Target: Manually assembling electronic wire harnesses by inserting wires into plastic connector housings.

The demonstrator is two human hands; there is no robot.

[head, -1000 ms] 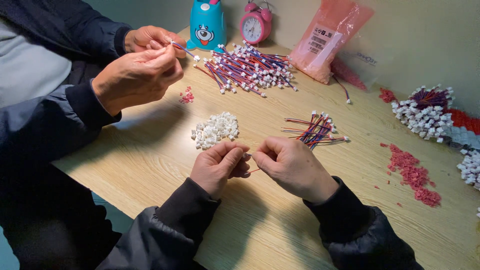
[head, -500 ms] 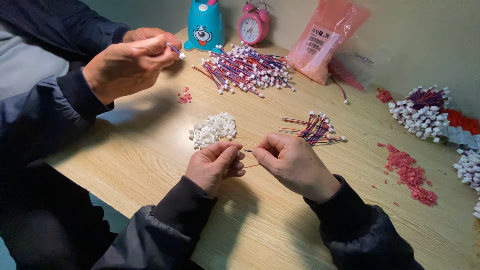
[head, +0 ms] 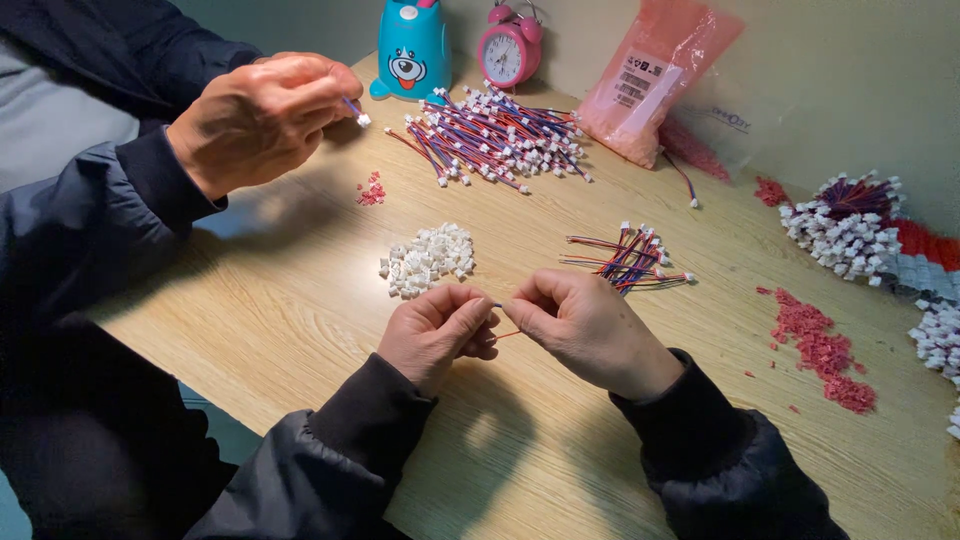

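Note:
My left hand (head: pixel 437 333) and my right hand (head: pixel 583 325) meet over the wooden table (head: pixel 300 310), fingertips pinched together on a thin red and blue wire (head: pixel 503 333). What the left fingertips pinch is hidden; it may be a small white connector. Just beyond the left hand lies a pile of small white connectors (head: pixel 427 260). Beyond the right hand lies a small bundle of red and blue wires (head: pixel 628 259) with white ends.
A co-worker's hands (head: pixel 262 115) at the upper left hold a wire with a white connector. A big heap of finished wires (head: pixel 495 137), a blue toy figure (head: pixel 412 47), a pink alarm clock (head: pixel 510 50), a pink bag (head: pixel 655 80), red scraps (head: pixel 822 347) and more connector bundles (head: pixel 845 222) lie around.
My hands have stayed pinched together at the same spot. The co-worker's hands have shifted slightly left and closer together, still working a wire.

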